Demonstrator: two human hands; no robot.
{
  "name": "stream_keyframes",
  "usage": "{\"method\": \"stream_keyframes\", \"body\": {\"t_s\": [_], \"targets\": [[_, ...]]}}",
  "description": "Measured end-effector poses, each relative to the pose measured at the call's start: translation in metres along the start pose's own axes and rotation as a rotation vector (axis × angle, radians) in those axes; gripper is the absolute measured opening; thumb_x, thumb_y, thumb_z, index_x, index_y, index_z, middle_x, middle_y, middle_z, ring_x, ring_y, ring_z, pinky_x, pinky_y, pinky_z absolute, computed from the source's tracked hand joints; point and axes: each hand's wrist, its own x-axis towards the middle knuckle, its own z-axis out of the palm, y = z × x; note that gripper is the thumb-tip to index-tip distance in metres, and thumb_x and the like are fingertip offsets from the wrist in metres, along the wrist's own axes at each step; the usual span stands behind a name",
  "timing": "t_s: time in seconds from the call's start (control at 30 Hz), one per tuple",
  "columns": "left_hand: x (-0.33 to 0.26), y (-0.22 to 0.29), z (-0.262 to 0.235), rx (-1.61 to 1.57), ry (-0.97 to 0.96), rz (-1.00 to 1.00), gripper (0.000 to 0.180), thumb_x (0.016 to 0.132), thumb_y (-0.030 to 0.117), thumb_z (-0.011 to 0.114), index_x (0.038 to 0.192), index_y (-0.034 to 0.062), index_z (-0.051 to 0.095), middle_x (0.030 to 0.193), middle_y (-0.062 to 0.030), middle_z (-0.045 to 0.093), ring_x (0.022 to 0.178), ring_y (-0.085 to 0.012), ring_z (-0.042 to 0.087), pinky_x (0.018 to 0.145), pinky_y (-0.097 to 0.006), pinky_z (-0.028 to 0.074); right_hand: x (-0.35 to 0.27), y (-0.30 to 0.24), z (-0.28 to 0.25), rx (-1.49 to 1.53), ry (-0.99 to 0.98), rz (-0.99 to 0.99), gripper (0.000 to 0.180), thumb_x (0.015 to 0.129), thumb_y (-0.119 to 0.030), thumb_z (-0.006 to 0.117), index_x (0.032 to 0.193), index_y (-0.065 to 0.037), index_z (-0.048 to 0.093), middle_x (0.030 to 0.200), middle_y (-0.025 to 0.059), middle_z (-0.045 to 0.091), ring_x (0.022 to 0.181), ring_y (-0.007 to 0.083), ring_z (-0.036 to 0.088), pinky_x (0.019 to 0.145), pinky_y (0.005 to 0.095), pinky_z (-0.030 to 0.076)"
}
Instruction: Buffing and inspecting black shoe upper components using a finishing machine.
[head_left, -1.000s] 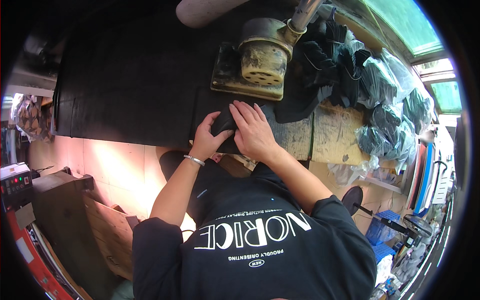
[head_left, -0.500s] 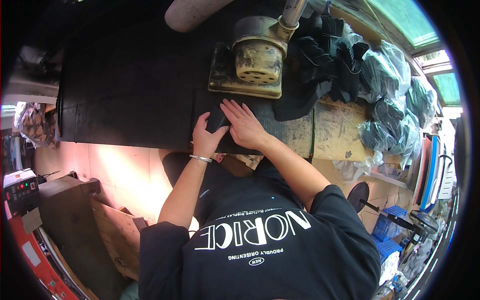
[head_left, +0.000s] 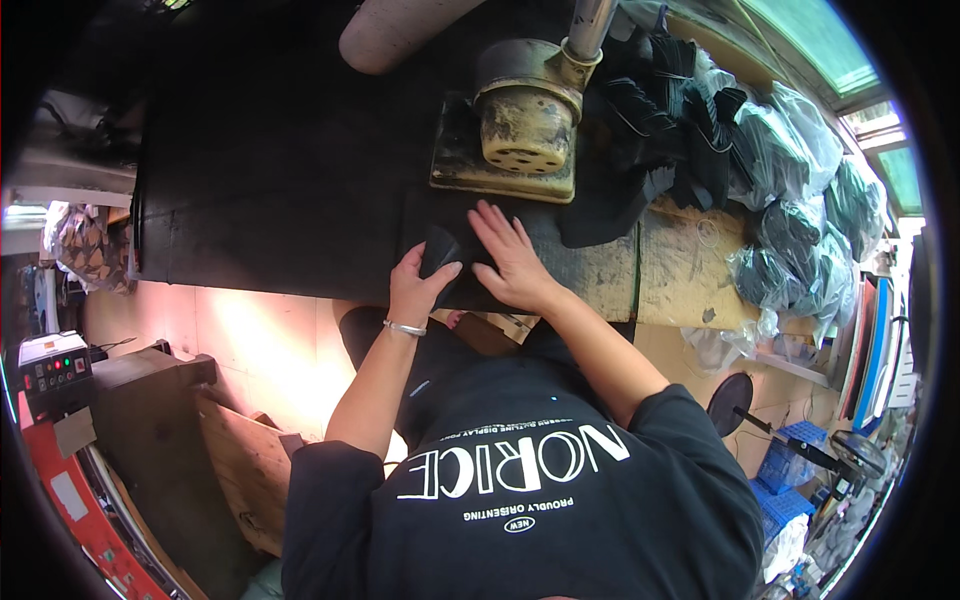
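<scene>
My left hand (head_left: 415, 288) grips a small black flexible piece (head_left: 440, 250) between thumb and fingers, at the near edge of the dark-covered table (head_left: 270, 220). The piece stands partly up from the surface; its exact kind is hard to make out against the black. Just to its right, my right hand (head_left: 512, 260) lies with fingers stretched out and thumb apart, palm down over the table, holding nothing. A short gap separates this hand from the black piece. Beyond both hands stands a worn yellowish machine head with a holed round body (head_left: 527, 135) on a square base (head_left: 500, 184).
Black cut pieces (head_left: 660, 110) lie in a heap right of the machine, beside clear plastic bags (head_left: 800, 160) of dark material. Stained cardboard (head_left: 690, 265) covers the table's right part. A grey tube (head_left: 400, 35) hangs at the far side. A control box (head_left: 52, 365) stands left.
My right hand has drawn away to the right from the black piece and my left hand. The left hand keeps hold of the piece, which now shows more. The whole view has shifted slightly.
</scene>
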Motion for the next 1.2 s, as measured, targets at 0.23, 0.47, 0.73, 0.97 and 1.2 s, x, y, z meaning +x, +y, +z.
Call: {"method": "stream_keyframes", "body": {"t_s": [0.23, 0.47, 0.73, 0.97, 1.2], "targets": [[0.007, 0.067, -0.044, 0.054, 0.068, 0.377, 0.056, 0.076, 0.001, 0.076, 0.127, -0.0038, 0.052, 0.116, -0.0081, 0.063, 0.105, -0.0133, 0.059, 0.094, -0.028, 0.046, -0.008, 0.012, -0.006, 0.367, 0.22, -0.021, 0.056, 0.089, -0.012, 0.057, 0.141, -0.003, 0.041, 0.149, 0.0187, 0.036, 0.139, 0.0333, 0.033, 0.112, 0.0363, 0.029], [0.068, 0.13, -0.055, -0.012, 0.18, 0.639, 0.057, 0.077, -0.001, 0.075, 0.128, -0.0022, 0.051, 0.114, -0.0062, 0.062, 0.103, -0.0132, 0.06, 0.093, -0.026, 0.048, -0.017, 0.02, 0.016, 0.018, 0.096, -0.185, 0.042, 0.081, -0.009, 0.062, 0.123, -0.003, 0.058, 0.132, 0.0177, 0.055, 0.127, 0.0348, 0.049, 0.109, 0.0482, 0.034], [0.116, 0.171, -0.035, -0.049, 0.215, 0.768, 0.059, 0.075, -0.001, 0.077, 0.128, -0.0013, 0.051, 0.116, -0.0075, 0.062, 0.106, -0.014, 0.059, 0.094, -0.027, 0.048, -0.016, 0.015, 0.019, -0.017, 0.094, -0.18, 0.039, 0.08, -0.007, 0.061, 0.118, -0.004, 0.062, 0.128, 0.0142, 0.058, 0.126, 0.0332, 0.05, 0.108, 0.0485, 0.035], [0.122, 0.189, -0.014, -0.02, 0.222, 0.79, 0.059, 0.074, 0.004, 0.078, 0.127, 0.0002, 0.053, 0.113, -0.007, 0.065, 0.102, -0.013, 0.062, 0.092, -0.027, 0.048, -0.013, 0.013, 0.017, -0.021, 0.093, -0.153, 0.037, 0.08, -0.005, 0.06, 0.117, -0.006, 0.063, 0.128, 0.0124, 0.059, 0.126, 0.0316, 0.051, 0.108, 0.0478, 0.035], [0.118, 0.19, -0.013, -0.045, 0.195, 0.788, 0.059, 0.074, 0.003, 0.078, 0.127, 0.0013, 0.054, 0.113, -0.0065, 0.065, 0.103, -0.0133, 0.061, 0.093, -0.027, 0.048, -0.014, 0.015, 0.019, -0.023, 0.096, -0.161, 0.036, 0.08, -0.005, 0.06, 0.116, -0.006, 0.063, 0.128, 0.0123, 0.059, 0.126, 0.0313, 0.051, 0.108, 0.0479, 0.035]]}}
